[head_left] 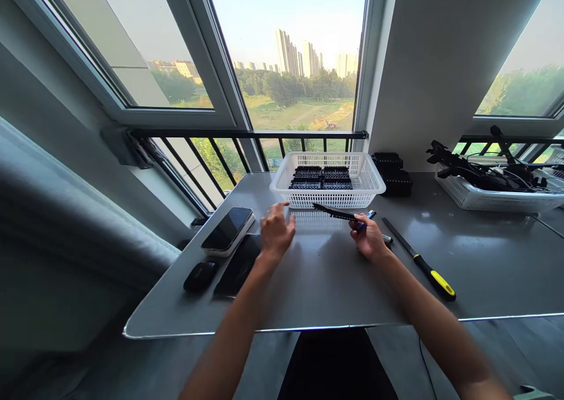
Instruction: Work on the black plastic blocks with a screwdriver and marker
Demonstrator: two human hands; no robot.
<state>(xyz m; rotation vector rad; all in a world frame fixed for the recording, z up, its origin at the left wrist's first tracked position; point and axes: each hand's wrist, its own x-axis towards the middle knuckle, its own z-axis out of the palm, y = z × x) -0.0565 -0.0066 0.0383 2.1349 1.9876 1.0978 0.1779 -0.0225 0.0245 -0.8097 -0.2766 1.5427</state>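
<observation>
My right hand (369, 239) is closed on one end of a long, thin black plastic strip (333, 212), which reaches left in front of the white basket. A blue pen-like object (368, 218) shows at the same fingers; whether it is gripped with the strip is hard to tell. A small greyish cylinder (388, 239) pokes out beside the wrist. My left hand (277, 231), slightly blurred, has its fingers apart and holds nothing, just left of the strip's free end. Several black ridged plastic parts (321, 178) lie in the white basket (326, 199) beyond both hands.
A file with a black-yellow handle (435, 276) lies right. At left are a phone (229, 228) on a white box, a black case (200, 276) and a dark flat packet (238, 265). Black blocks (392, 177) and another basket (489, 197) with black parts stand back right.
</observation>
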